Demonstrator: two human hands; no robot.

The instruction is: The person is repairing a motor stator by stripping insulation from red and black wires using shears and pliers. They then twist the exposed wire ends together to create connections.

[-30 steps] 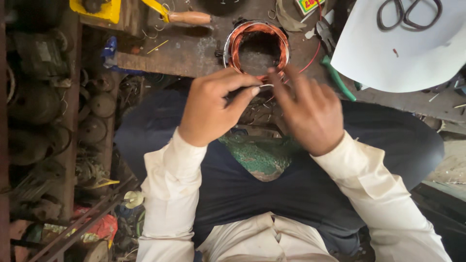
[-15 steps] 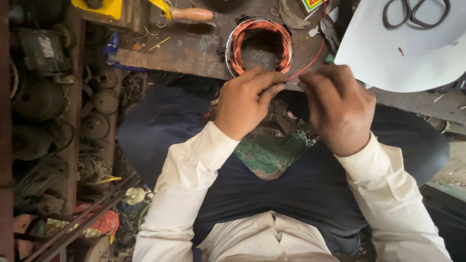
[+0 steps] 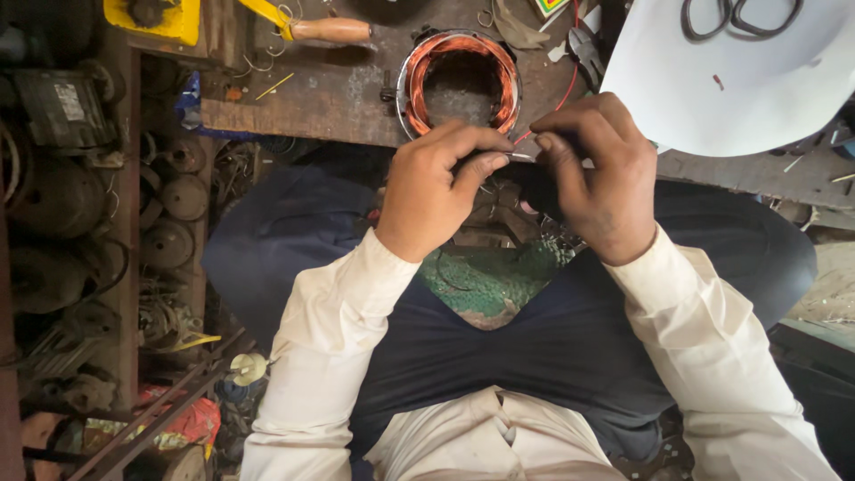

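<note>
Thin red wire runs from the round copper-wound stator ring on the dark wooden bench to the hands just below the ring. Left hand and right hand both pinch its end between thumb and forefinger. Beyond the ring lies a wooden-handled tool.

A wound stator ring lies on the bench, scissors to its right.

Both hands pinched, seemingly fingertip-to-fingertip
</note>
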